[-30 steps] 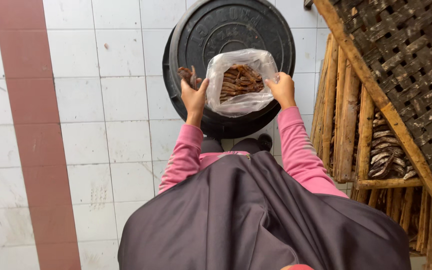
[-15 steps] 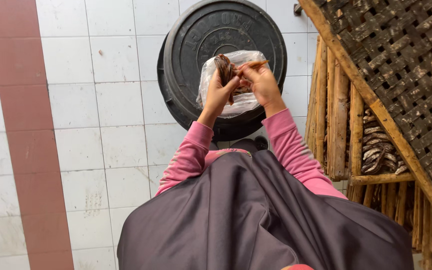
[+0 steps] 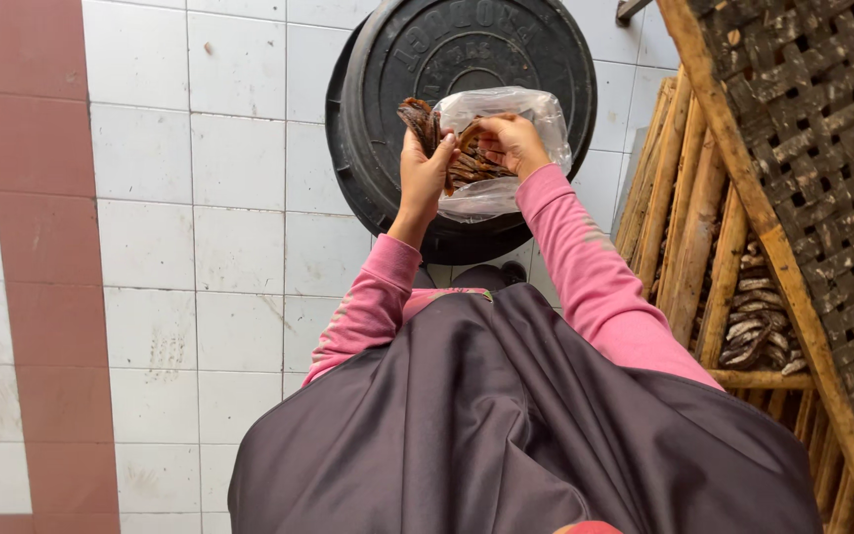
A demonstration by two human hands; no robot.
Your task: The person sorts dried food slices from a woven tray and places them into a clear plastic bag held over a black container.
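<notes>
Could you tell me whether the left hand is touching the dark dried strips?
Touching. The head view shows the left hand closed around a bunch of dark dried strips, which stick up from its grip beside the plastic bag.

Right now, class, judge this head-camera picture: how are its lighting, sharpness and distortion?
Head view: soft, even daylight, no hard shadows; faint glare on the clear plastic bag; left hand and right hand sharp; wide-angle lens bends the tile lines and the woven rack.

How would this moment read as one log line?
left hand: holds brown dried strips | right hand: in clear plastic bag | below: black round lid
</notes>
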